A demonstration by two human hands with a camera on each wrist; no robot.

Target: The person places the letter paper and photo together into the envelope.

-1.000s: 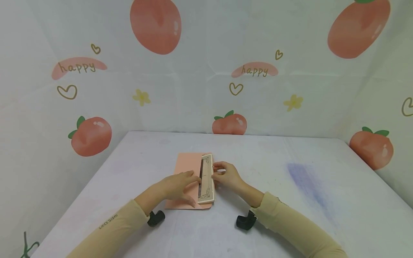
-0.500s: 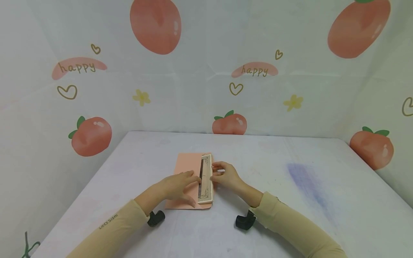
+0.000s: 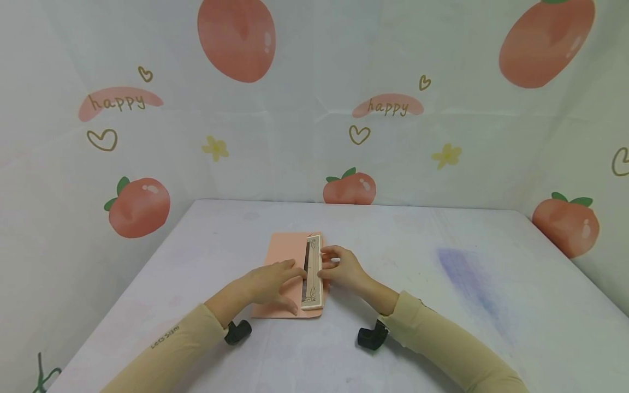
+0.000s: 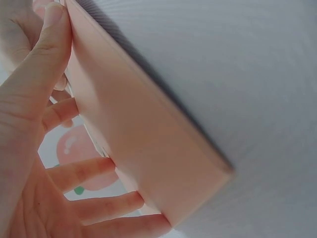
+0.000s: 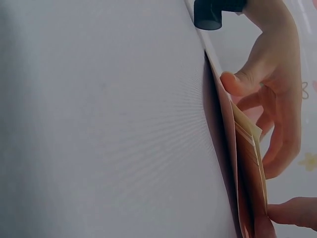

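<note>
A pink envelope [image 3: 285, 248] lies on the table, its opening toward the right. Out of that opening sticks a stack of cream cards [image 3: 315, 273] with an ornate printed border; the rest is hidden inside. Several layered edges of the cards [image 5: 250, 136] show in the right wrist view. My left hand [image 3: 272, 281] rests on the envelope with fingers spread, thumb by the near edge, fingertips close to the opening. My right hand [image 3: 346, 270] pinches the cards' right edge between thumb and fingers.
The white table [image 3: 417, 262] carries a faint purple smear [image 3: 467, 278] on the right. Black wrist-worn pieces hang under both sleeves [image 3: 442, 338]. A white cloth backdrop [image 3: 295, 142] with peach prints stands behind and at both sides.
My right hand has shifted slightly left, and the cards have slid a little further into the envelope. The left hand and the envelope stay in place.
</note>
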